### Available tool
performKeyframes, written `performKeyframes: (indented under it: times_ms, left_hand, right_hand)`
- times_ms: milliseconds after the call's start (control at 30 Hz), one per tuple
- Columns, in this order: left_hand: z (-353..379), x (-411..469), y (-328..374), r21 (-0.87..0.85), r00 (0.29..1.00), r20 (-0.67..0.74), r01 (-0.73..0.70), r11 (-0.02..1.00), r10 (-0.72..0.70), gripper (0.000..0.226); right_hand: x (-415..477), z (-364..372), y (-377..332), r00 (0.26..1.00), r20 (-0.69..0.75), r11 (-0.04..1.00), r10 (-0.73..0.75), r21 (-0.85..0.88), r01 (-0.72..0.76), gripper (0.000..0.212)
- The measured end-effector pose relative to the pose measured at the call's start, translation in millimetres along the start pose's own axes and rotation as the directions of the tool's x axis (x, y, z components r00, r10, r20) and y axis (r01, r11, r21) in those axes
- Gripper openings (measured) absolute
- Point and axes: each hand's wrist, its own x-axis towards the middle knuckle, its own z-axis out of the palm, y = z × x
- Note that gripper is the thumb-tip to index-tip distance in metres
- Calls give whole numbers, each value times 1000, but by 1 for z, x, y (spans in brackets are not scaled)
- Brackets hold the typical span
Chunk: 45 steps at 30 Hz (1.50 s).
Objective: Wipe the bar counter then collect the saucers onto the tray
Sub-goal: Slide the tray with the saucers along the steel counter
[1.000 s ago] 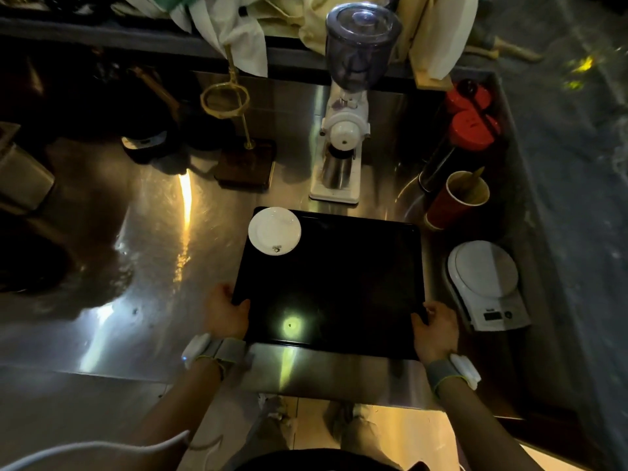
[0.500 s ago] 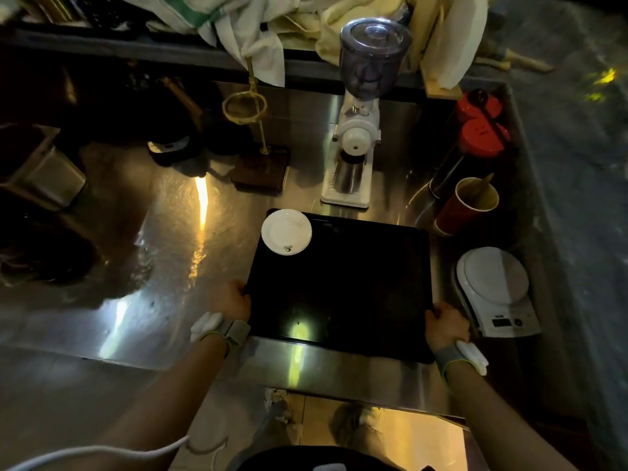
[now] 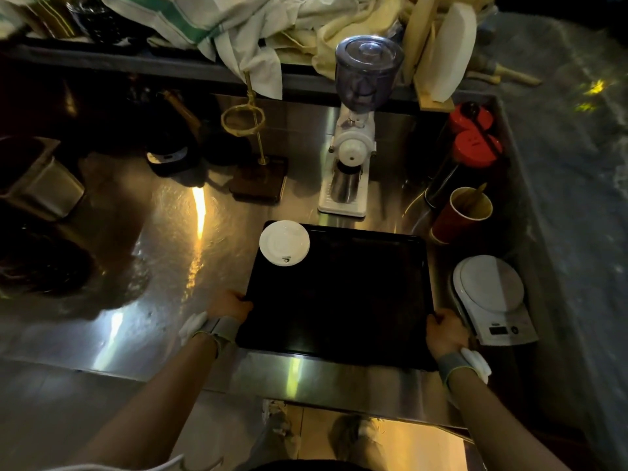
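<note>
A black rectangular tray (image 3: 339, 300) lies on the steel bar counter (image 3: 163, 266). One white saucer (image 3: 284, 242) rests on the tray's far left corner. My left hand (image 3: 231, 304) grips the tray's left edge near the front corner. My right hand (image 3: 445, 329) grips the right edge near its front corner. Cloths (image 3: 238, 25) lie heaped on the shelf behind the counter.
A white coffee grinder (image 3: 353, 147) stands just behind the tray. A brass dripper stand (image 3: 253, 154) is to its left. A red paper cup (image 3: 458, 214), red-lidded canisters (image 3: 475, 141) and a white scale (image 3: 492, 297) crowd the right side. A metal container (image 3: 40, 185) sits far left.
Both hands stay on the tray's edges. The view has shifted slightly, so the tray and hands sit a little further right and back in the frame.
</note>
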Motion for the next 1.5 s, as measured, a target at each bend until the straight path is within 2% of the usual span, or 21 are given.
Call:
performKeyframes:
  times_ms: [67, 167, 267, 500, 633, 767, 900, 1000, 1100, 1200, 1233, 1333, 1400, 1500]
  left_hand:
    - [0, 1, -2, -7, 1000, 14, -13, 1000, 13, 14]
    - [5, 3, -7, 14, 999, 37, -14, 1000, 13, 24]
    - [14, 5, -7, 23, 1000, 2, 8, 1000, -8, 27]
    - [41, -11, 0, -45, 966, -255, -59, 997, 46, 28]
    - [45, -16, 9, -93, 943, -333, -13, 996, -18, 34]
    - [41, -19, 8, -197, 944, -327, -18, 980, -48, 61]
    - [32, -18, -4, -58, 974, -224, -50, 997, 36, 34]
    - [25, -22, -11, -14, 949, -314, -48, 999, 41, 34]
    - [16, -21, -19, 48, 935, -315, -158, 986, 165, 33]
    - [2, -20, -21, 51, 871, -450, -194, 980, 196, 25]
    - [0, -18, -20, 56, 854, -485, -181, 982, 185, 25]
    - [-7, -14, -17, -32, 909, -415, 33, 999, -44, 40]
    - [-10, -10, -26, -55, 909, -412, 40, 998, -59, 38]
    - [-17, -13, -41, -52, 891, -453, -22, 998, -4, 35]
  right_hand:
    - [1, 1, -1, 1000, 19, 1000, 23, 8, -23, 35]
    - [2, 5, -4, 998, 51, 999, 46, -2, -46, 40]
    - [6, 6, -9, 994, 69, 996, 83, -36, -80, 48]
    - [8, 10, -17, 991, 60, 987, 121, -109, -114, 55]
    - [3, 15, -17, 990, 36, 986, 137, -100, -133, 55]
    - [-3, 18, -16, 991, 8, 988, 135, -80, -134, 55]
    - [-9, 22, -16, 992, -20, 990, 123, -64, -124, 55]
    - [-19, 24, -19, 990, -54, 989, 129, -64, -132, 55]
    - [-26, 25, -19, 992, -73, 994, 100, -33, -103, 56]
    - [-34, 25, -24, 991, -99, 995, 95, -4, -96, 57]
    - [-37, 27, -27, 989, -118, 996, 84, 3, -85, 57]
    - [-48, 29, -34, 988, -143, 999, 51, 20, -49, 55]
    - [-56, 30, -35, 991, -129, 999, 31, 22, -28, 55]
    - [-67, 32, -40, 994, -109, 998, 18, 56, -12, 53]
